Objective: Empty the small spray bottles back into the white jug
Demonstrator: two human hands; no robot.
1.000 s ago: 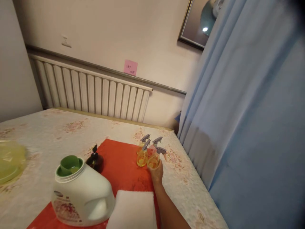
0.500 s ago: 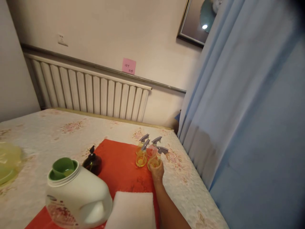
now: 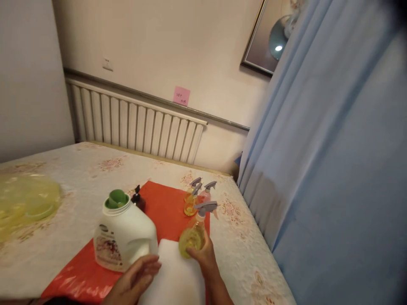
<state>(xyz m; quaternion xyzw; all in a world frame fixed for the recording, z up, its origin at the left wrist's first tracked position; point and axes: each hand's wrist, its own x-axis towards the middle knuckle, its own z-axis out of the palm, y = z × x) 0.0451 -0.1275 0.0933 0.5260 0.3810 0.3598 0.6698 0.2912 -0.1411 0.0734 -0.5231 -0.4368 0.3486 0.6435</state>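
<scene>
A clear spray bottle [image 3: 192, 240] with yellow liquid and a grey trigger head is in my right hand [image 3: 205, 256], raised and tilted over a white folded cloth [image 3: 176, 275]. My left hand [image 3: 135, 277] holds nothing; its fingers are stretched out beside the lower part of a large white jug [image 3: 130, 233] with a green cap [image 3: 117, 199] in its mouth. Farther back stand two yellow spray bottles [image 3: 190, 208] and a pink one [image 3: 206, 194], partly hiding one another. Behind the jug is a dark pump bottle [image 3: 139, 202], its lower part hidden.
The jug and cloth rest on a red sheet [image 3: 168, 212] spread over a floral bedspread [image 3: 85, 178]. A translucent yellow plastic object [image 3: 30, 199] lies at the left. A radiator [image 3: 136, 120] runs along the wall, and a blue curtain [image 3: 311, 161] hangs at the right.
My right hand has lifted the spray bottle from the group and brought it nearer, above the white cloth. My left hand has come into view. The view has shifted left.
</scene>
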